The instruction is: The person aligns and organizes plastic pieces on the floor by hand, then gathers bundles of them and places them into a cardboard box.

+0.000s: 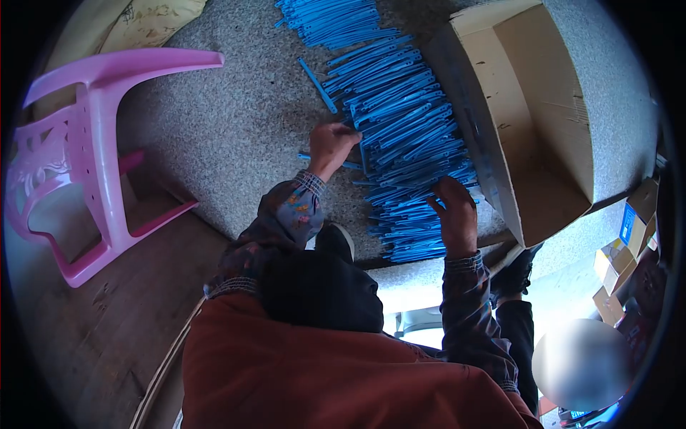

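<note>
A long row of flat blue plastic strips [411,136], with small holes at their ends, lies heaped on the speckled floor in front of me. My left hand [334,149] is at the row's left edge, thumb and fingertips pinched together on one blue strip [363,156] that stands out from the others. Over the right side of the lower heap is my right hand [457,218], its fingers bent and a gap showing between thumb and forefinger. I see nothing held in it. A loose blue strip [317,86] lies apart, above my left hand.
An open cardboard box [500,121] stands right beside the strips. At the left is a pink plastic chair [96,143]. A further heap of blue strips [332,21] lies at the top. Small cartons [618,264] are at the far right, near a blurred round patch.
</note>
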Action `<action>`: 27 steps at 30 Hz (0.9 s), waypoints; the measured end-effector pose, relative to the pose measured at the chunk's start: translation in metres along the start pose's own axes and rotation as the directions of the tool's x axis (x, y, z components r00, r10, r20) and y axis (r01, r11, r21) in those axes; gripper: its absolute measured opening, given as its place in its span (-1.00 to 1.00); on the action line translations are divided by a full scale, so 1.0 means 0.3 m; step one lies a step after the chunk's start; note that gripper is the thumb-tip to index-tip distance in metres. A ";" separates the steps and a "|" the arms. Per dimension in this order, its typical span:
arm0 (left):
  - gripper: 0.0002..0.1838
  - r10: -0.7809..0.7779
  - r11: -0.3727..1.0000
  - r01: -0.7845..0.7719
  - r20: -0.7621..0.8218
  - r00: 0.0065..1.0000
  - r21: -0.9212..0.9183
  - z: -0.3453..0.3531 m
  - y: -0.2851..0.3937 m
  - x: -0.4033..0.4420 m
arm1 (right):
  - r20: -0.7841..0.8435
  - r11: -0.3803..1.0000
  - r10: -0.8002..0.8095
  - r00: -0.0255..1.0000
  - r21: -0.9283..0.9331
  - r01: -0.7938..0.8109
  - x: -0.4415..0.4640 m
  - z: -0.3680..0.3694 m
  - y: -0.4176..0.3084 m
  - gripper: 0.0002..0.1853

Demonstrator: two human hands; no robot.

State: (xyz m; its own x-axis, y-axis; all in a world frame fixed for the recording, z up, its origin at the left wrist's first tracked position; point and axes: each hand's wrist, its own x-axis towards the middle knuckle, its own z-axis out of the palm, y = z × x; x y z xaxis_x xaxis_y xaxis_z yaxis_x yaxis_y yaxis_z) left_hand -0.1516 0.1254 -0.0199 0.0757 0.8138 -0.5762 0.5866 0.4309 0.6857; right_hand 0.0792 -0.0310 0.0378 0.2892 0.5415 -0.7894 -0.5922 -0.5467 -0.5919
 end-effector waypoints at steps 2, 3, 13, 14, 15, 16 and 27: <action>-0.72 0.072 0.997 -0.071 -0.098 0.993 0.012 -0.006 -0.035 0.019 | 0.008 1.000 -0.006 1.000 -0.021 0.006 0.000 0.000 0.007 -0.54; -0.71 0.098 0.995 -0.098 -0.145 0.985 0.009 -0.018 -0.036 0.027 | 0.008 1.000 -0.009 1.000 -0.022 0.010 -0.002 0.002 0.005 -0.54; -0.81 -0.147 0.943 0.120 -0.066 0.987 -0.311 -0.045 0.041 -0.006 | -0.033 0.999 0.008 0.999 0.040 -0.007 -0.012 0.022 0.004 -0.60; -0.80 -0.155 0.945 0.119 -0.097 0.983 -0.304 -0.081 0.036 0.025 | -0.014 1.000 0.011 1.000 0.019 -0.011 -0.010 0.016 0.008 -0.59; -0.82 -0.127 0.963 0.079 -0.177 0.976 -0.257 -0.126 0.087 0.035 | 0.003 1.000 0.015 1.000 -0.001 -0.015 -0.006 0.004 0.012 -0.58; -0.82 0.065 0.989 -0.102 -0.309 0.949 -0.107 -0.154 0.022 0.111 | 0.022 1.000 0.017 1.000 -0.022 -0.017 -0.004 -0.004 0.014 -0.57; -0.75 0.721 0.433 -0.577 0.118 0.683 0.693 -0.249 0.012 0.272 | 0.046 0.999 0.034 0.998 -0.036 -0.032 -0.015 -0.013 0.006 -0.58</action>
State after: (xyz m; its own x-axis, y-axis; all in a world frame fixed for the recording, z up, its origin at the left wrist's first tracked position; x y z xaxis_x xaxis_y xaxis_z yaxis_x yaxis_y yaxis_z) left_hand -0.2036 0.2224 -0.0313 0.5696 0.8205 0.0484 0.7690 -0.5528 0.3210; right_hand 0.0799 -0.0370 0.0396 0.2339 0.5517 -0.8006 -0.5734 -0.5867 -0.5718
